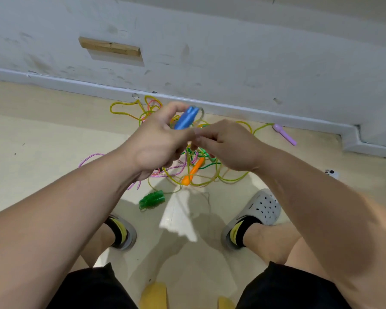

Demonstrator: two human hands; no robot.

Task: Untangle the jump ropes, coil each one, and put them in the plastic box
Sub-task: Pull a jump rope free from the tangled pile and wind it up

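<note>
Untangling stage, early by the look of it: no rope coiled, and the plastic box is not in view. Left hand (pixel 156 139), raised over the floor, is curled around a blue moulded plastic jump-rope handle (pixel 186 118), the handle's forked end pointing toward twelve o'clock. Right hand (pixel 226 144) meets it at three o'clock, fingertips pinched together close to the handle's lower end; likely nipping a cord there, though the cord itself is hidden by the fingers. Below both hands lies the knotted heap of thin jump ropes (pixel 201 170) on the pale floor beside the white skirting: translucent yellow-green cord looping widest, a pink braided strand trailing toward nine o'clock, a darker green cord through the middle. Loose handles: orange tapered plastic handle (pixel 193 171) in the heap's centre, green ribbed plastic handle (pixel 152 199) at seven o'clock, lilac plastic handle (pixel 284 133) at two o'clock near the wall. Next move probably calls for tracing the blue handle's cord and drawing it out loop by loop, gently, so crossings do not cinch.
</note>
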